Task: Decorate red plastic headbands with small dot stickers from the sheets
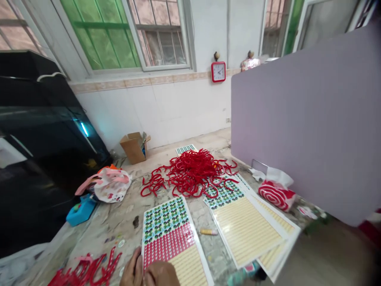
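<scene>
sheet (169,234) lay by r hand (162,273); small dotted red batch (81,271) left of l hand (132,270) prob done, big pile (195,169) beyond mostly undone; fingers bunched, pinch unclear.

The counter (131,222) (mottled, marked all over) bears a heap of red strips (196,169), sticker sheets (244,222), a cardboard box (134,149), a tissue pack (276,194) and a blue container (81,211).

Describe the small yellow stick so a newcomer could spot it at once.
On the table, find the heap of red pieces. Nearer the camera, a gap separates the red-banded sheet from the overlapping sheets to its right. The yellow stick lies there, short and narrow with a paler right end, unlike the flat sheets on either side.
</scene>
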`<state>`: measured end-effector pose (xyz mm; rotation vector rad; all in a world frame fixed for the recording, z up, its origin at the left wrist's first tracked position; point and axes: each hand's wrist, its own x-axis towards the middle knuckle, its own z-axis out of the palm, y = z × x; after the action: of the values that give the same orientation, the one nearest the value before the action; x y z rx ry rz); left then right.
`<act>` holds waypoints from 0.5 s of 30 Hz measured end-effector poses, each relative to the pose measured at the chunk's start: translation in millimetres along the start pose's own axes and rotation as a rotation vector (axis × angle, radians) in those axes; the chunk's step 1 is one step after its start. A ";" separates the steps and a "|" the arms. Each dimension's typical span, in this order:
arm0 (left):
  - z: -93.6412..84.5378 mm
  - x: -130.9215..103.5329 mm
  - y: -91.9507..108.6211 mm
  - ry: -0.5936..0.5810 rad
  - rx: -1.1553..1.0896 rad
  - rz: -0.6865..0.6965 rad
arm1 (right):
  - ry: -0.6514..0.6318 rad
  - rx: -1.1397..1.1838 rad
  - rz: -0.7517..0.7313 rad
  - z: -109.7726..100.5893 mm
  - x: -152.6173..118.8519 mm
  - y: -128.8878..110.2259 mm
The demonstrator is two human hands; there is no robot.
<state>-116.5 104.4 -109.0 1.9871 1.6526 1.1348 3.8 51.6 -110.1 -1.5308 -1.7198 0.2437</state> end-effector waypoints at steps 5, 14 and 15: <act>6.3 -2.7 -4.5 -0.005 -0.001 0.077 | 0.000 0.074 -0.022 -34.5 -7.6 -10.3; 3.9 -6.5 10.4 0.042 -0.026 0.133 | 0.024 0.139 -0.016 -45.3 -3.5 -17.8; 4.5 -6.4 9.2 0.038 -0.024 0.128 | 0.021 0.148 -0.015 -46.1 -3.7 -18.0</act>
<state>-107.1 96.9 -107.9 2.0948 1.5414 1.2384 20.7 27.4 -70.2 -1.4080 -1.6586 0.3387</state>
